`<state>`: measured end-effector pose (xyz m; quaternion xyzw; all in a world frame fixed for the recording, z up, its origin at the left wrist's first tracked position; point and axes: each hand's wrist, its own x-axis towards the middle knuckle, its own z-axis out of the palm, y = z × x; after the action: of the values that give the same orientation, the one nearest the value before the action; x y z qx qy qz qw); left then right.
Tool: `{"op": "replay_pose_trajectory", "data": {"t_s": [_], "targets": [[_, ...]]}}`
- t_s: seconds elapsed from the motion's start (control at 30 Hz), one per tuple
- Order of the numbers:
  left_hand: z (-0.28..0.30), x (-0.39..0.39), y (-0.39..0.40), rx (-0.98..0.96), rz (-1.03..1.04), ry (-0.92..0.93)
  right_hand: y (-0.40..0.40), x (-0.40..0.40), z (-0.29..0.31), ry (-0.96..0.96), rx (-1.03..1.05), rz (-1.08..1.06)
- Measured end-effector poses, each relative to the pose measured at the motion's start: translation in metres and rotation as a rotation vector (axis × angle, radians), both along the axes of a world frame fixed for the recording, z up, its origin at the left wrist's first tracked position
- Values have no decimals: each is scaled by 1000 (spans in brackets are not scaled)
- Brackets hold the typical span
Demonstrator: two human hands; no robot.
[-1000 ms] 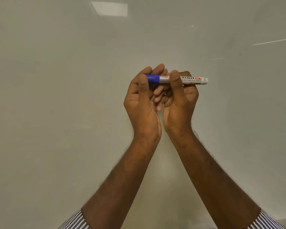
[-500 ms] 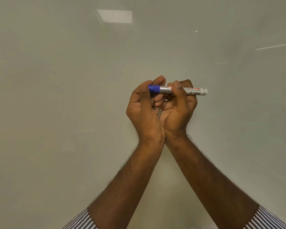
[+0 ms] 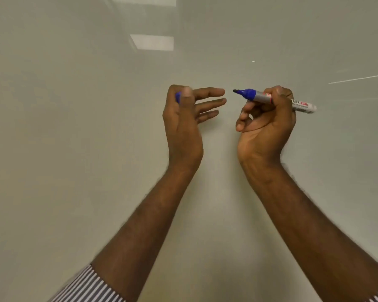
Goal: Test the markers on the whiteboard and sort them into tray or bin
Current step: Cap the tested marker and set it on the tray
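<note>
Now I see my right hand (image 3: 265,118) curled round the uncapped marker (image 3: 275,100), label reading "KER", nib pointing left before the whiteboard (image 3: 74,127). My left hand (image 3: 186,114) pinches the cap (image 3: 178,97), other fingers straight.

- In front of me stands a glossy, pale grey-white whiteboard (image 3: 74,149); it fills nearly my whole view.
- On its surface I see a thin white line (image 3: 358,78) at the upper right and a tiny white speck (image 3: 253,61) near the top.
- Rectangular ceiling lights (image 3: 152,42) reflect in its sheen.
</note>
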<state>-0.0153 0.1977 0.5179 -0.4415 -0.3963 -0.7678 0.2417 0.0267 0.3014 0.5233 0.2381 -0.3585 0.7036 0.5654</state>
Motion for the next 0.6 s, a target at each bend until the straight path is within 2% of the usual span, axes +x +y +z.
{"op": "replay_pose_trajectory", "data": {"t_s": [0.13,0.3,0.47,0.6], "targets": [[29,-10,-7,-165,408,380,14,6,31,-9,100,-78],[86,-34,-17,-305,824,672,28,11,76,-4,191,-112],[145,-54,-23,-412,1089,742,42,7,124,16,265,-158],[181,-63,-28,-460,1238,746,53,4,157,27,305,-295]]}}
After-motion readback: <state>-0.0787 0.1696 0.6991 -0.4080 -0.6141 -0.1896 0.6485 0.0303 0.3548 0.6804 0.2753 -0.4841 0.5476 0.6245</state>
